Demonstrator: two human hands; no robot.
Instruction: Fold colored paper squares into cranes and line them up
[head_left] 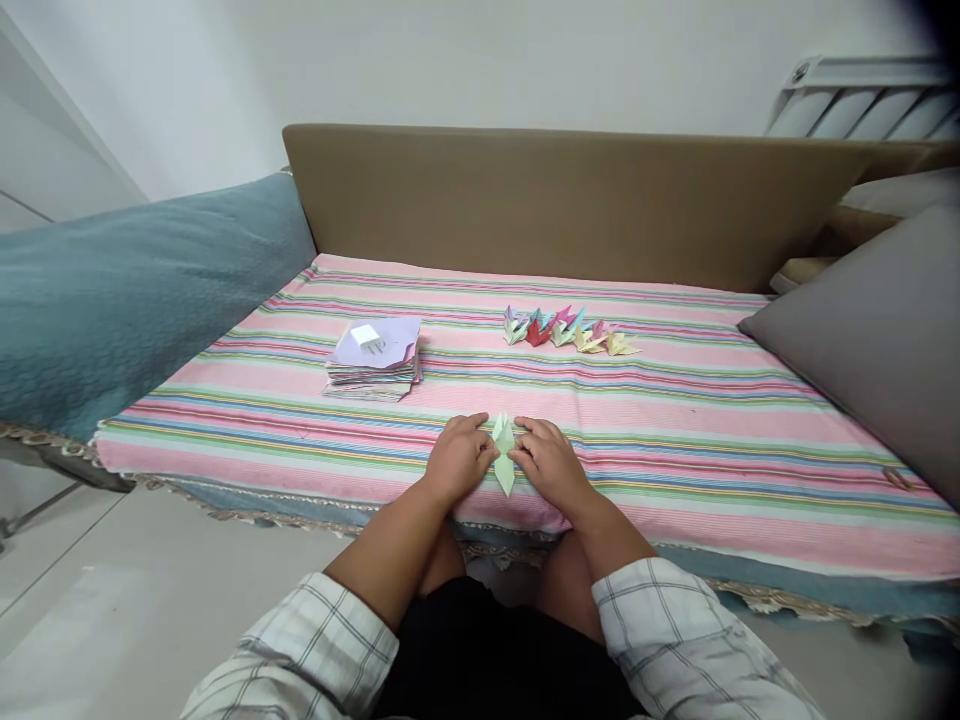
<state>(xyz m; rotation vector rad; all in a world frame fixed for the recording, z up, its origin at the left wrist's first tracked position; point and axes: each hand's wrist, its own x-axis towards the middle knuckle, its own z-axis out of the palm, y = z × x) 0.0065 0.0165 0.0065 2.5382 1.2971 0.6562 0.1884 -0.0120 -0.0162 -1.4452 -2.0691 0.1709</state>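
A pale green folded paper piece (504, 455), long and pointed, lies on the striped cloth (675, 440) near its front edge. My left hand (459, 460) presses on its left side with the fingers curled down. On its right side my right hand (549, 462) does the same, fingers bent onto the paper. Both hands pinch the paper between them. Farther back, a row of several finished folded paper cranes (570, 330) in mixed colours sits on the cloth. A stack of coloured paper sheets (373, 368) lies to the left, with a small white charger plug (367, 338) on top.
The striped cloth covers a sofa seat with a tan backrest (570, 200). A teal blanket (127, 290) drapes the left arm. A grey cushion (877, 340) leans at the right. Pale floor tiles (150, 600) show at the lower left.
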